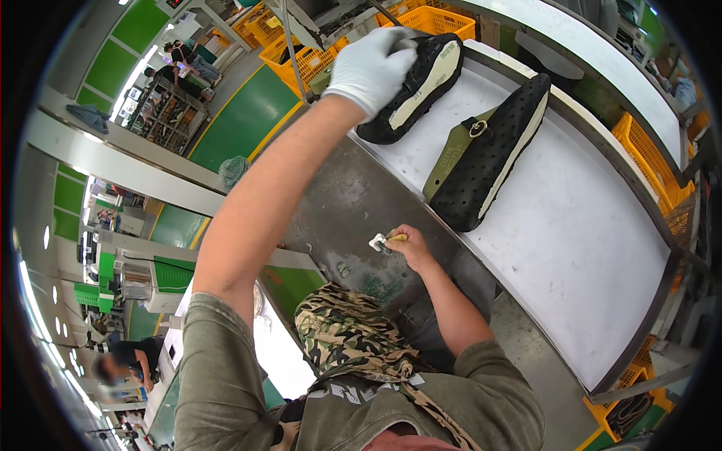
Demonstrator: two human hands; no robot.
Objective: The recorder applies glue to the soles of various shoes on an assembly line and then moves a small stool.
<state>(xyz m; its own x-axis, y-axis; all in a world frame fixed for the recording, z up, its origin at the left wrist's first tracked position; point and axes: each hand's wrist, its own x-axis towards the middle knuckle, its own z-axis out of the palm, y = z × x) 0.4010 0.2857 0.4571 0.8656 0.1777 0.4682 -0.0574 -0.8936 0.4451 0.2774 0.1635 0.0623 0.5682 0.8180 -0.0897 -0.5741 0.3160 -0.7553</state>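
Note:
My left hand, in a white glove, reaches far up to a black shoe lying on its side with its pale underside showing. Its fingers curl over the shoe's near edge, slightly blurred. To the right, a second black shoe with a dotted surface rests on its side, an olive-green shoe last with a metal ring sticking out of it. My bare right hand is closed on a small brush with a yellowish handle. White paste covers the brush's tip, which hangs over the grey metal bench.
Both shoes lie on a white conveyor belt with a raised metal edge. A stained grey metal surface is in front of me. Yellow crates stand behind and beyond the belt. Other people work farther off to the left.

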